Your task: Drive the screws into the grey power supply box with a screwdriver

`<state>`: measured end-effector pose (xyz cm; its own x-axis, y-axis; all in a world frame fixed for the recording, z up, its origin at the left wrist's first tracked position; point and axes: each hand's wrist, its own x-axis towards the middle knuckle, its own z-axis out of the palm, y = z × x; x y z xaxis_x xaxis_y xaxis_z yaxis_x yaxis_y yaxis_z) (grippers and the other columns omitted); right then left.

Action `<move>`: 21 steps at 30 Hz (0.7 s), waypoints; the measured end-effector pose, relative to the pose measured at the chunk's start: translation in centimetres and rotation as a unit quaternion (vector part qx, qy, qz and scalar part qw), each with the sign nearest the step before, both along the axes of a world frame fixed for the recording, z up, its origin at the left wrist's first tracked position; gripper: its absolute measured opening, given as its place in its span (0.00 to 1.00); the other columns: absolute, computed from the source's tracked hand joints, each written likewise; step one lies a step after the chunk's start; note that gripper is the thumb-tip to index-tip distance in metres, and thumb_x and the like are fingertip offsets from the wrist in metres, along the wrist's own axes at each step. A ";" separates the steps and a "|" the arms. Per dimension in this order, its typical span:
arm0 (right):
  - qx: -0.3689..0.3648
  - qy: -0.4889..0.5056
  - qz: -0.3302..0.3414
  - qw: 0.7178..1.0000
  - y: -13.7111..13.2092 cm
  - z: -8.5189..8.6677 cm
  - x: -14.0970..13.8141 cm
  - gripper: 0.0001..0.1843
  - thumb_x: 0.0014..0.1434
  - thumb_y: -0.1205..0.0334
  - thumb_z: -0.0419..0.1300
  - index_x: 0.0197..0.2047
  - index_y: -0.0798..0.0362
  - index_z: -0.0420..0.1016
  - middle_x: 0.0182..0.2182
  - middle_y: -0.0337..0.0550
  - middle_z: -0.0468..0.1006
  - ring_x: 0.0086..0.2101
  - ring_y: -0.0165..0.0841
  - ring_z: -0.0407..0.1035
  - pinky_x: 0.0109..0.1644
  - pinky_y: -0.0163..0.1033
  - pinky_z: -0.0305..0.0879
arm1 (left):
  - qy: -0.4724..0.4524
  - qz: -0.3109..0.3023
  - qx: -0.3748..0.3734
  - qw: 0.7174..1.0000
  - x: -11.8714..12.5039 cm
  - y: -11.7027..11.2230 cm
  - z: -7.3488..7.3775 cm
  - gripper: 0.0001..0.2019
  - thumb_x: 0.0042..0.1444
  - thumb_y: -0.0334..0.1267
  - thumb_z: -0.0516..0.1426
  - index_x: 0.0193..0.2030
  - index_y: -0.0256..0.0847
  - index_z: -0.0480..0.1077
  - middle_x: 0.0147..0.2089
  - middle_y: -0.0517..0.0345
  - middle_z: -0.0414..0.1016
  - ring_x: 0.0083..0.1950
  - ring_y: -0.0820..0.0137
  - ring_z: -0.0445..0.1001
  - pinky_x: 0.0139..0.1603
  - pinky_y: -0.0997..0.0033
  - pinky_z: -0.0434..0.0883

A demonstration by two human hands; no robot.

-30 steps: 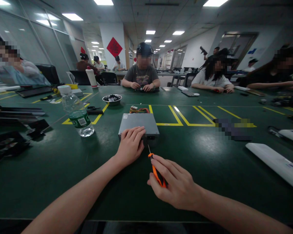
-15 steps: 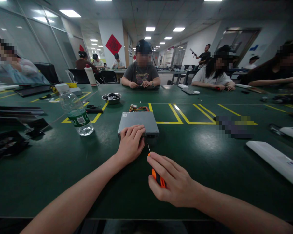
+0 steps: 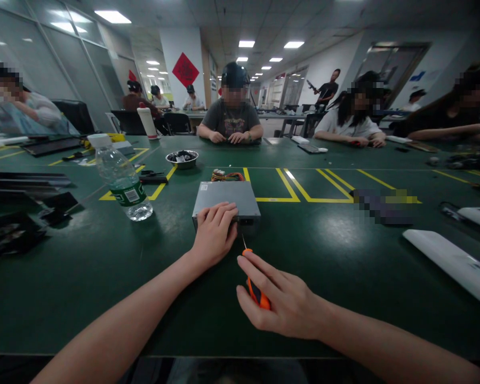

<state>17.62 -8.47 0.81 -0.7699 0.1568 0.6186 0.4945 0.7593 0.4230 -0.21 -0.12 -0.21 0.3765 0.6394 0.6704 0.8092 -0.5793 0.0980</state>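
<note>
A grey metal power supply box lies on the green table in front of me, with coloured wires at its far end. My left hand rests flat on its near edge, fingers spread over the top. My right hand is closed round an orange-handled screwdriver. The thin shaft points at the near face of the box, close to my left fingers.
A water bottle stands to the left, a metal bowl behind it. Black parts lie at the far left, white flat covers at the right. Several people sit round the table, one straight across.
My right hand has drawn slightly left and forward with the screwdriver, bringing its tip closer to the box. My left hand stays on the box.
</note>
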 end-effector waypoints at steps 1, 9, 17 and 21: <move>0.004 0.004 -0.006 1.000 0.0 -0.1 0.1 0.11 0.53 0.65 0.58 0.41 0.52 0.65 0.45 0.57 0.73 0.51 0.45 0.65 0.34 0.33 0.70 | 0.000 0.001 0.000 1.000 0.0 0.0 0.0 0.13 0.57 0.34 0.49 0.49 0.41 0.62 0.55 0.54 0.68 0.58 0.64 0.62 0.53 0.58 0.54; -0.003 0.028 -0.010 1.000 0.2 -0.5 0.2 0.09 0.53 0.66 0.57 0.39 0.51 0.65 0.44 0.53 0.74 0.52 0.43 0.63 0.43 0.41 0.69 | -0.002 0.002 0.007 1.000 0.0 0.1 0.0 0.12 0.57 0.33 0.49 0.48 0.42 0.62 0.54 0.54 0.69 0.56 0.63 0.63 0.52 0.58 0.55; 0.026 0.015 -0.003 1.000 0.5 -0.5 0.6 0.11 0.53 0.65 0.58 0.41 0.53 0.65 0.45 0.58 0.73 0.50 0.43 0.65 0.31 0.31 0.69 | 0.006 0.004 -0.002 1.000 -0.1 0.0 0.1 0.12 0.58 0.33 0.49 0.49 0.42 0.62 0.55 0.55 0.68 0.57 0.64 0.62 0.53 0.58 0.55; 0.009 0.030 0.006 1.000 0.5 -0.4 0.5 0.10 0.53 0.66 0.58 0.39 0.54 0.65 0.43 0.57 0.74 0.51 0.44 0.64 0.38 0.38 0.70 | 0.002 0.003 0.002 1.000 -0.1 0.1 -0.1 0.12 0.57 0.33 0.50 0.49 0.42 0.62 0.55 0.54 0.68 0.57 0.64 0.62 0.53 0.58 0.55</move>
